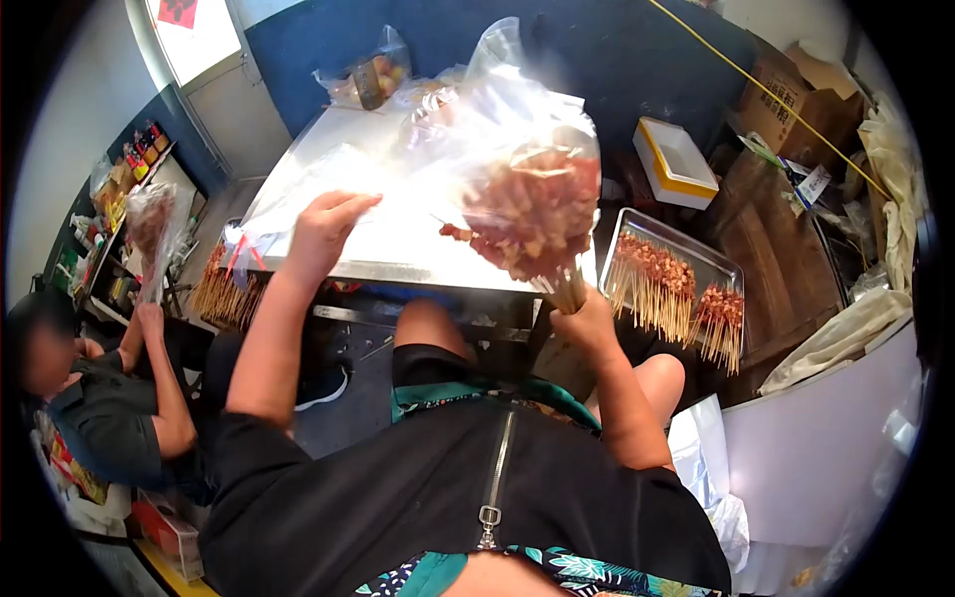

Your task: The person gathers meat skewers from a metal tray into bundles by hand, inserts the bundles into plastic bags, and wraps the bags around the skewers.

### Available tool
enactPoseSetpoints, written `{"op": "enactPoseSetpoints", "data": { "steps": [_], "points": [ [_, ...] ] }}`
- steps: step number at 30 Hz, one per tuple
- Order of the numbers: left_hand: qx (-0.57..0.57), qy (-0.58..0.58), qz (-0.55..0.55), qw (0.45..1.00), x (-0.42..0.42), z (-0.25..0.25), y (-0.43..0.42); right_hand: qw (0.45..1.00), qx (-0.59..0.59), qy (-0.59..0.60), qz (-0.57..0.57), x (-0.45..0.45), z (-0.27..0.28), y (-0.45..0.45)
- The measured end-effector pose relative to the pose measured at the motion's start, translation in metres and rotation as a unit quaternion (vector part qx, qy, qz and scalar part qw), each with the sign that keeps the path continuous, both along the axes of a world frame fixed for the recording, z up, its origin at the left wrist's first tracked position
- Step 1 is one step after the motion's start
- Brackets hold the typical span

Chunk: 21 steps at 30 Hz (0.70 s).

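My right hand [587, 323] is wrapped round the stick ends of a bundle of meat skewers [542, 204], held upright over the table's near right side. A clear plastic bag [507, 95] covers the meat end, and its loose top stands up beyond it. To the left, my left hand [333, 234] is raised over the table's near edge, fingers bent and pressed together. What they hold, if anything, is lost in the glare. Clear plastic [323, 184] lies on the white table [398, 244] beside this hand.
A metal tray [736, 269] of meat skewers sits at the right, near a white and yellow foam box [676, 164]. More skewers [224, 294] lie at the table's left. A co-worker [119, 398] on the left holds a bagged bundle [151, 224]. Filled bags [378, 75] stand at the back.
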State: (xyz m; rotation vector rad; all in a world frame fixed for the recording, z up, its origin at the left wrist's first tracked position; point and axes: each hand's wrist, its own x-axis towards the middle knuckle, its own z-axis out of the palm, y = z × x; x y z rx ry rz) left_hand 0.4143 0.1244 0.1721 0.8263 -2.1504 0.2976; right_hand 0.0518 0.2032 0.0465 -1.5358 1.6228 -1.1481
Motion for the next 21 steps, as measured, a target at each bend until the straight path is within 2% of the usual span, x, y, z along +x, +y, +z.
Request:
{"op": "enactPoseSetpoints", "data": {
  "steps": [1,2,3,5,7,8,10,11,12,13,14,15,16,17,18,19,20,21],
  "points": [
    [0.064,0.006,0.016,0.998,0.004,-0.026,-0.008,1.0,-0.015,0.002,-0.015,-0.006,-0.014,-0.009],
    [0.138,0.061,-0.004,0.989,-0.007,-0.049,-0.01,1.0,-0.016,-0.008,-0.021,-0.004,0.006,-0.003],
    [0.151,0.055,-0.029,0.987,-0.025,-0.05,0.003,0.999,-0.014,0.007,-0.038,-0.006,0.006,-0.007],
    [0.163,0.054,-0.06,0.983,-0.051,-0.036,0.016,0.998,-0.014,0.029,-0.06,-0.015,-0.003,-0.014],
    [0.208,0.158,-0.099,0.96,-0.061,-0.011,0.024,0.996,-0.046,0.01,-0.075,-0.023,-0.013,-0.02],
    [0.156,0.17,-0.09,0.969,-0.063,0.007,0.017,0.996,-0.044,0.014,-0.078,-0.024,-0.013,-0.02],
    [0.169,0.285,-0.005,0.943,-0.074,0.039,0.016,0.995,-0.029,0.043,-0.081,-0.021,-0.012,-0.019],
    [0.172,0.288,-0.004,0.942,-0.086,0.05,0.017,0.997,-0.03,0.025,-0.065,-0.019,-0.014,-0.019],
    [0.05,0.314,-0.053,0.947,-0.101,0.059,0.018,0.997,-0.028,0.027,-0.065,-0.018,-0.016,-0.021],
    [-0.072,0.334,-0.101,0.934,-0.11,0.062,0.018,0.998,0.025,-0.037,-0.049,-0.017,-0.018,-0.023],
    [-0.2,0.185,-0.118,0.955,-0.113,0.055,0.028,0.991,0.077,-0.101,-0.035,-0.017,-0.019,-0.024],
    [-0.263,0.012,-0.143,0.954,-0.114,0.049,0.042,0.987,0.069,-0.144,-0.016,-0.016,-0.017,-0.024],
    [-0.052,-0.262,-0.212,0.94,-0.117,0.066,0.066,0.987,0.071,-0.144,-0.02,-0.018,-0.014,-0.021],
    [-0.329,-0.103,-0.274,0.898,-0.133,0.026,0.066,0.98,0.1,-0.171,-0.009,-0.021,-0.01,-0.017],
    [-0.317,-0.218,-0.311,0.869,-0.133,0.009,0.063,0.972,0.128,-0.198,0.003,-0.024,-0.007,-0.015],
    [-0.288,-0.245,-0.351,0.857,-0.128,0.0,0.058,0.969,0.12,-0.214,0.011,-0.027,-0.006,-0.013],
    [-0.288,-0.242,-0.351,0.858,-0.123,-0.004,0.055,0.97,0.121,-0.212,0.011,-0.026,-0.004,-0.009],
    [-0.269,-0.185,-0.385,0.863,-0.119,-0.003,0.053,0.97,0.104,-0.22,0.006,-0.024,0.002,-0.006]
  ]
}}
